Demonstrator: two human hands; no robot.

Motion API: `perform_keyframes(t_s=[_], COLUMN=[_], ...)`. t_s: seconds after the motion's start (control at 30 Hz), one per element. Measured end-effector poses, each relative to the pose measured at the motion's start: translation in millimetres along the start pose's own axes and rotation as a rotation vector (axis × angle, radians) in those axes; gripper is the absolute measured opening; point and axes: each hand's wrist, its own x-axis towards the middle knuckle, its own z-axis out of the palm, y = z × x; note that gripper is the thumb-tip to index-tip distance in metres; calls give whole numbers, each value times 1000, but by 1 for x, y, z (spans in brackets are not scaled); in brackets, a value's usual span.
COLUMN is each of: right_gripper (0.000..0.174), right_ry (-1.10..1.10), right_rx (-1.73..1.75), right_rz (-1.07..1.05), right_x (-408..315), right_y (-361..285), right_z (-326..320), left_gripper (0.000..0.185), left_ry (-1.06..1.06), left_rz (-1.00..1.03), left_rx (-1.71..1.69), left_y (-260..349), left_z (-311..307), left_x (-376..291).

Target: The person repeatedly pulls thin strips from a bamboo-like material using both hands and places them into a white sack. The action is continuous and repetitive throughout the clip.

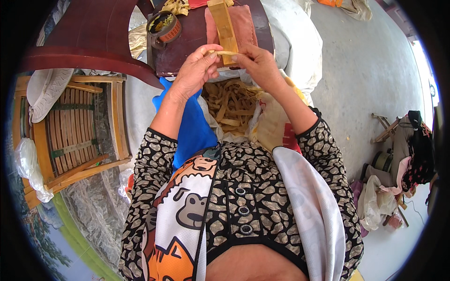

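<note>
Between my two hands a thin pale-yellow strip (225, 53), perhaps dried plant material, is held level. My left hand (199, 66) pinches its left end between thumb and fingers. At the other end, my right hand (261, 65) grips it the same way. Just behind the strip, a narrow wooden block (225, 26) lies over a pink cloth (244, 23) on a dark red wooden surface (193, 45). Below my hands, an open sack (267, 121) holds many similar brownish-yellow strips (233, 102).
A mug with leaves in dark liquid (164, 27) stands left on the wooden surface, near more strips (175, 6). A dark red chair (84, 38) and a slatted wooden chair (75, 126) are at left. White sheeting (299, 45) hangs at right. Bags and clothing (393, 168) sit far right.
</note>
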Motion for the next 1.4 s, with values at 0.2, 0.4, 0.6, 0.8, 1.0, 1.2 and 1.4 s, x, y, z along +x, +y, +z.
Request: perform_keyframes(t_s=[0.2,0.4,0.6,0.8,1.0,1.2,1.4], right_gripper=[27,30,28,26,13,12,14], right_ry=[49,148,164,189,260,77,-83], right_rx=[51,-41,-261,-468,-307,-133,141], right_rz=[56,-38,30,127,-369,-686,-133], right_x=[24,38,49,31,-11,-58,-73], right_y=[26,8,26,42,-18,-33,-36], right_z=[-1,-4,8,4,21,48,47], left_gripper=[15,15,25,22,43,38,23], left_ry=[96,179,271,303,-35,-1,78], left_rz=[290,300,238,262,-125,-81,-215], left_rx=[677,644,831,1180,484,-406,-325], left_y=[-11,-9,-25,-29,-57,-74,-46], left_z=[-18,-18,-35,-21,-11,-5,14], left_x=[30,53,80,38,-21,-45,-57])
